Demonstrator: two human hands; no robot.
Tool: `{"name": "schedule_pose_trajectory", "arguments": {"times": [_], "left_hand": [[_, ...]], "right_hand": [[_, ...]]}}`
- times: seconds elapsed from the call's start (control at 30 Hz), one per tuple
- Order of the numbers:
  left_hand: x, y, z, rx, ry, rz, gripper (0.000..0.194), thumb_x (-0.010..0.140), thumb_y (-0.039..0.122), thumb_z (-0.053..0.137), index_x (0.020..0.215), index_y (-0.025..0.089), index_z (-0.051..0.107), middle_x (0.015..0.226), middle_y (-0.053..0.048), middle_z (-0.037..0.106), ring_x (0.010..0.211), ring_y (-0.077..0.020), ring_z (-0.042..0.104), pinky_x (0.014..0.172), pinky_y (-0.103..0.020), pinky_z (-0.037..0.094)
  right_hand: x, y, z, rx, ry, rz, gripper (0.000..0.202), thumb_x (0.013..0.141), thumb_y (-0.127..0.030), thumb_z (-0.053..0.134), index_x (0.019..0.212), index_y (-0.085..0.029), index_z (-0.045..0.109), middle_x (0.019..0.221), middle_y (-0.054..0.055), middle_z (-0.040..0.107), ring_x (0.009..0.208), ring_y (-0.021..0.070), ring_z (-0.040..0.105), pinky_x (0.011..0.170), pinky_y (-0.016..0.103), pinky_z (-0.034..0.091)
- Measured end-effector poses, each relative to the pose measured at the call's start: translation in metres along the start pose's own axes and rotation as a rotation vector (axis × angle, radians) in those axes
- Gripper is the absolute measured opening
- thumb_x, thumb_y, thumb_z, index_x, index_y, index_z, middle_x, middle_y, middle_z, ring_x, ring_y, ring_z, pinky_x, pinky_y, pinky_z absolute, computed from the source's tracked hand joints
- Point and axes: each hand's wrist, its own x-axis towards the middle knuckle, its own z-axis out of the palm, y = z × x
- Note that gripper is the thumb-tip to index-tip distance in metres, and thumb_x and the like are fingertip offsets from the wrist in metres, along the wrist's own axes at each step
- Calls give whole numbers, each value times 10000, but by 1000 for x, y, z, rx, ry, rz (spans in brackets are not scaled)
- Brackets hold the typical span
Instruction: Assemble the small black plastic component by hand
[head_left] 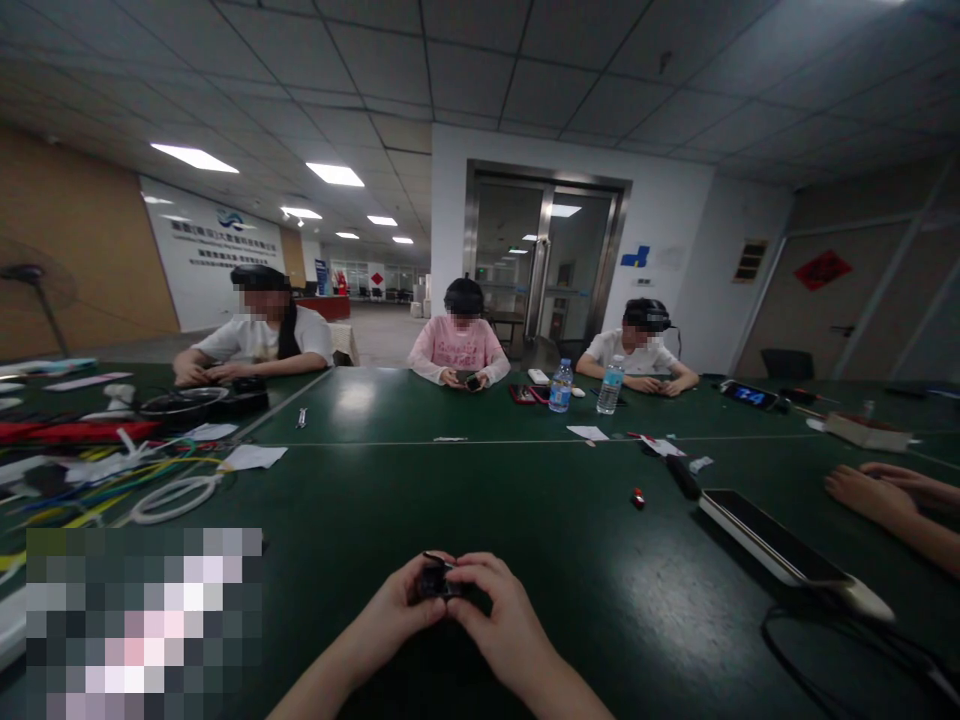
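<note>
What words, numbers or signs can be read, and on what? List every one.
"科技有限公司", end of a partly blurred line: white wall sign.
"74", apparently: lit display.
Too small or blurred: pink top, water bottle labels, red door diamond.

the person's two bare hands meet in the lower middle of the frame, the left hand (403, 597) just left of center and the right hand (495, 603) just right of it. the forearms come up from the bottom edge, the left forearm (330, 672) slanting up to the right, the right forearm (559, 680) slanting up to the left, so that they lean together like the sides of a tent. both arms are bare as far as they show. the left fingers curl over at the top, with the thumb lower down, pointing right. the right fingers bend toward the left hand, the thumb beneath them. both hands are closed in a pinching grip, fingertips close together.
</note>
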Motion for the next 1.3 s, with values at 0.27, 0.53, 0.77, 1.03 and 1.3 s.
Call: {"name": "schedule_pose_trajectory", "arguments": {"times": [0.27,0.53,0.77,1.03,1.3], "left_hand": [[-1,-1,-2,-78,15,-56,394,656,344,702,1002,206,574,890,-33,610,866,-223,572,819,-377,424],[-1,0,-3,-40,15,-67,390,662,325,698,1009,208,562,906,-34,623,837,-204,576,789,-352,421],[-2,-3,-5,-68,0,-51,390,674,332,684,1023,213,556,960,-40,615,871,-211,574,811,-360,427],[-2,5,1,58,100,-54,324,659,308,681,945,197,577,897,-23,621,907,-220,551,799,-329,402],[2,-3,3,25,125,-102,291,667,282,633,914,171,526,611,64,515,485,-82,443,499,-234,322]], "right_hand": [[-2,-4,-4,50,-49,-56,283,778,-214,552,1034,-300,635,1084,41,599,1029,202,560,917,381,426],[-2,-6,-2,74,3,-42,232,734,-150,569,928,-262,631,973,13,630,938,199,592,851,350,464],[-2,-6,-2,47,5,-42,160,730,-146,587,830,-256,646,1011,18,611,981,198,579,875,349,438],[-4,-4,2,-39,0,-69,168,734,-176,599,859,-276,649,1037,19,595,997,203,566,871,350,443],[-3,-4,3,-160,2,-47,307,695,-127,618,977,-248,603,1057,34,598,1030,205,539,922,361,417]]}}
